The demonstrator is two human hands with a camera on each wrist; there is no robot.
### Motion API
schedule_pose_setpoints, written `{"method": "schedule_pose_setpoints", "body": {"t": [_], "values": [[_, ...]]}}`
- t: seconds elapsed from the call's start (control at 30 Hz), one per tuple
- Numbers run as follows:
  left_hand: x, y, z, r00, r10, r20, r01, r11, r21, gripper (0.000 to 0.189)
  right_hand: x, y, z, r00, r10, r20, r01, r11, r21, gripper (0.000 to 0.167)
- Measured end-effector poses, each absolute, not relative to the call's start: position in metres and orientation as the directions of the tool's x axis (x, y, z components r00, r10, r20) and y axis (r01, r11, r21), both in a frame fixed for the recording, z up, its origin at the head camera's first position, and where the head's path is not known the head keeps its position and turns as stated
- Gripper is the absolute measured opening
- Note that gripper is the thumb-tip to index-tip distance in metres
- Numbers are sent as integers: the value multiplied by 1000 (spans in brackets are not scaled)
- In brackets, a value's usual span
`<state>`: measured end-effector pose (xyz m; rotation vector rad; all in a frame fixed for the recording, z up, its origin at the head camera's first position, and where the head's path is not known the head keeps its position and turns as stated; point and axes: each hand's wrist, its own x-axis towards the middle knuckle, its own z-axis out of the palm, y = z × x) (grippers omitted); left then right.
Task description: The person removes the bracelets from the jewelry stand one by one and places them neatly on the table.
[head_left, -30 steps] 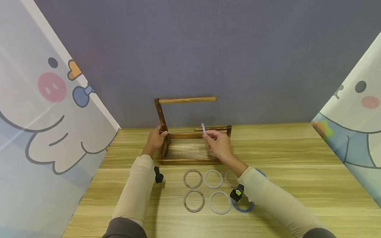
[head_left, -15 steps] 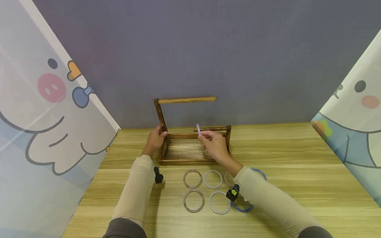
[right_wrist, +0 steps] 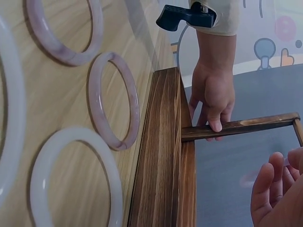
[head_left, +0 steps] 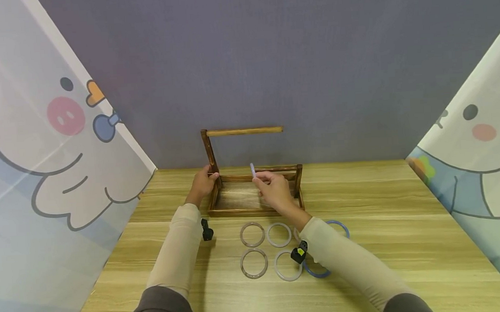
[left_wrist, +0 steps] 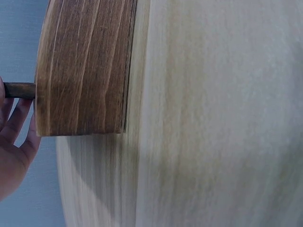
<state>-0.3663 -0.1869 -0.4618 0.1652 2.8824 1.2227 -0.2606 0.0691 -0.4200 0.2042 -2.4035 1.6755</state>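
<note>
My left hand grips the left upright post of a dark wooden rack; in the right wrist view its thumb lies across the post. My right hand pinches a pale lavender bangle between thumb and fingertips. The bangle appears nearly edge-on, by the left end of the rack's lower bar. Whether it goes round that bar cannot be told, as the hand covers part of both. In the right wrist view the right hand is partly out of frame. A longer upper bar runs rightward from the tall post.
Several bangles lie on the wooden table before the rack: a brownish one, a white one and a blue one among them. The rack's tray-like base has a low front rim. A grey wall stands behind.
My right hand has moved left with the bangle, from over the lower bar to its left end. The left hand stays on the post.
</note>
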Motion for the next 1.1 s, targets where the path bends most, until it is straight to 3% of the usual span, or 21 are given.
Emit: {"method": "schedule_pose_setpoints", "body": {"t": [0.33,0.63,1.1], "values": [[-366,-188,-461,-994,105,30,94,677,730,57,-258,66,-416,-970,-9,242,-231,344,-910,18],[-367,-188,-463,-993,103,56,112,679,725,48,-258,76,-422,-961,-94,260,-277,348,-896,21],[-367,-189,-463,-993,110,49,111,681,724,53,-244,97,-422,-937,-228,265,-342,440,-830,17]]}}
